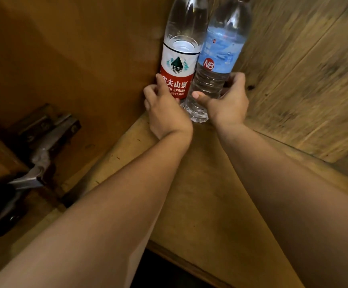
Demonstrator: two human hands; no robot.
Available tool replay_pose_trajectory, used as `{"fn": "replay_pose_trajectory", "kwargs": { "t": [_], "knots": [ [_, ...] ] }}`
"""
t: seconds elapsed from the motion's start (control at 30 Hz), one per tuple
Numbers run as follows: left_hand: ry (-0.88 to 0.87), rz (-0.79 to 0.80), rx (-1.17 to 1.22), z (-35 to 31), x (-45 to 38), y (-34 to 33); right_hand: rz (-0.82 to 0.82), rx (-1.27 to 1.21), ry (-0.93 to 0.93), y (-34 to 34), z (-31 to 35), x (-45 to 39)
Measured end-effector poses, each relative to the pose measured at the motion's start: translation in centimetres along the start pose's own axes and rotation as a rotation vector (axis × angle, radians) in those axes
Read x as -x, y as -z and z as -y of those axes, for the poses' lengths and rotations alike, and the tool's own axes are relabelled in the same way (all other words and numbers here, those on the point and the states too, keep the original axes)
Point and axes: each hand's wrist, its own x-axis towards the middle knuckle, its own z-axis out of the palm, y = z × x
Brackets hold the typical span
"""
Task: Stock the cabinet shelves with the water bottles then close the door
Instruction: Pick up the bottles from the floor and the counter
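Both forearms reach toward twelve o'clock; left hand (pixel 164 109) fingers grip the red-labelled bottle (pixel 178 65), right hand (pixel 229 102) fingers grip the blue-labelled bottle (pixel 216 65) on the shelf (pixel 200 173).

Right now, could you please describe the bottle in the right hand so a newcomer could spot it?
Look into the back corner of the wooden cabinet shelf. Two bottles stand touching; the right hand grips the blue-labelled bottle, marked with a red NB circle, unlike its red-and-white neighbour.

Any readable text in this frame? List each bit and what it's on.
"农夫山泉": red-label bottle
"U SPRING": same label, its start hidden behind the left hand
"550ml": same label, small print before it unreadable
"NB": red circle on the blue-label bottle
Other blue-label print: too blurred.
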Motion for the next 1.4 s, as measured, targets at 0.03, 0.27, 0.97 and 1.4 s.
{"fn": "replay_pose_trajectory", "kwargs": {
  "t": [0.03,0.27,0.97,1.4],
  "knots": [
    [0.006,0.014,-0.008,0.1,0.0,0.1,0.001,0.002,-0.008,-0.1,0.0,0.0],
    [0.022,0.203,0.087,0.5,0.0,1.9,0.267,-0.08,-0.082,0.8,0.1,0.2],
    [-0.247,1.073,0.186,-3.4,32.8,17.4,0.363,-0.26,-0.267,31.9,-3.4,32.6],
    [-0.177,1.719,-0.115,3.5,65.8,17.7,-0.272,-0.342,-0.739,48.6,-18.9,65.5]
  ]
}}
